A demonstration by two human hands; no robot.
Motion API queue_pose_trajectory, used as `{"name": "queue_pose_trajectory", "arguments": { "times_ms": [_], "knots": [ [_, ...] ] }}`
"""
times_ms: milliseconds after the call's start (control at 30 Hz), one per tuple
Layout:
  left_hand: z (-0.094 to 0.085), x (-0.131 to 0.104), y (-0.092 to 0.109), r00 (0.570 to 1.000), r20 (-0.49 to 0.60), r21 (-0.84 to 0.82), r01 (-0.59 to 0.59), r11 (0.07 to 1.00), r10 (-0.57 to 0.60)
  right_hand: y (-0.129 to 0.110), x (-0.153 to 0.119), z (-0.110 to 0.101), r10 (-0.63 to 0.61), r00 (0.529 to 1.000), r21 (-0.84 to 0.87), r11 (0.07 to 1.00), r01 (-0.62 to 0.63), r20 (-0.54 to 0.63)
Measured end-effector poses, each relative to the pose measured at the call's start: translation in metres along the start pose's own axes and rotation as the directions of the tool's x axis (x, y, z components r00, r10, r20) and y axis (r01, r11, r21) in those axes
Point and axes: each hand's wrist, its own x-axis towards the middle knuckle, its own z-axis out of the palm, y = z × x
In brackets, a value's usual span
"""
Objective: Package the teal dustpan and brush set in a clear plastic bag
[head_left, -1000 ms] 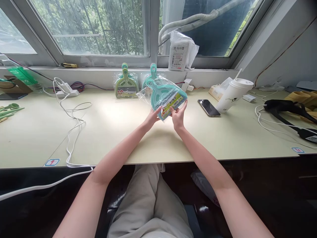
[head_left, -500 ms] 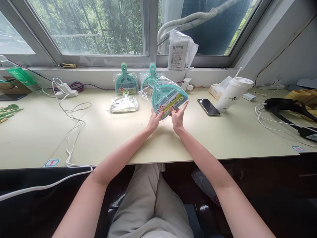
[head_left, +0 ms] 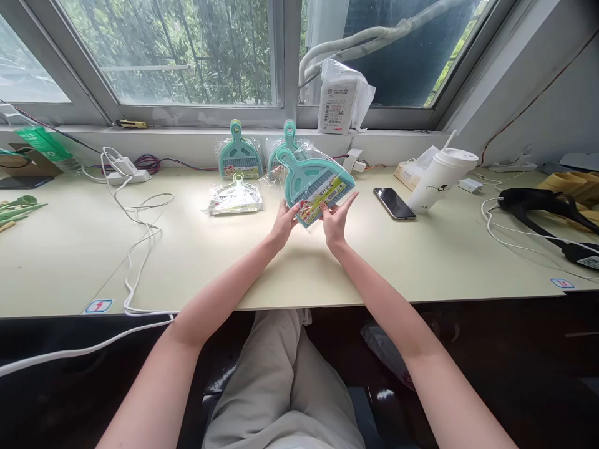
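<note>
A teal mini dustpan and brush set (head_left: 314,179) in clear plastic wrap is held tilted above the table, its round handle pointing up and left. My left hand (head_left: 283,226) grips its lower left edge, the thumb on the printed label. My right hand (head_left: 335,223) has its thumb on the label's lower edge, other fingers behind, and the index finger sticking out. Behind it, two more wrapped dustpan sets, one on the left (head_left: 239,156) and one partly hidden (head_left: 289,134), lean against the sill. Another wrapped set (head_left: 235,197) lies flat on the table.
A phone (head_left: 394,204), a white cup with a straw (head_left: 442,181) and a tissue pack (head_left: 416,167) stand to the right on the pale table (head_left: 224,262). White cables (head_left: 140,231) run along the left. A black strap-like item (head_left: 538,212) lies far right.
My left hand has shifted slightly left along the edge of the held dustpan set. The set has turned a little, its handle moving left. My right hand has barely moved.
</note>
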Motion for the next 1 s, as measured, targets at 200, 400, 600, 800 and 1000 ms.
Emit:
{"name": "queue_pose_trajectory", "arguments": {
  "times_ms": [200,400,600,800,1000],
  "knots": [
    [0.008,-0.007,-0.010,0.975,0.180,0.039,0.127,0.991,-0.132,-0.005,0.003,-0.006,-0.084,0.995,-0.015,0.996,0.083,-0.058],
    [-0.001,0.002,-0.003,0.995,0.037,0.040,0.089,0.995,-0.091,-0.011,-0.001,-0.001,-0.070,0.998,-0.012,0.998,0.070,0.005],
    [-0.005,0.004,-0.004,0.997,-0.081,0.104,0.003,0.995,0.006,-0.020,-0.011,0.005,-0.077,0.997,0.005,0.997,0.077,0.009],
    [-0.005,0.001,0.000,0.996,-0.084,0.186,0.012,0.982,0.004,-0.027,-0.015,0.006,-0.114,0.993,0.077,0.991,0.111,0.036],
    [-0.004,-0.002,0.008,0.999,-0.021,0.258,-0.036,0.966,0.043,-0.022,-0.008,0.003,-0.080,0.996,0.058,0.995,0.077,0.042]
  ]
}}
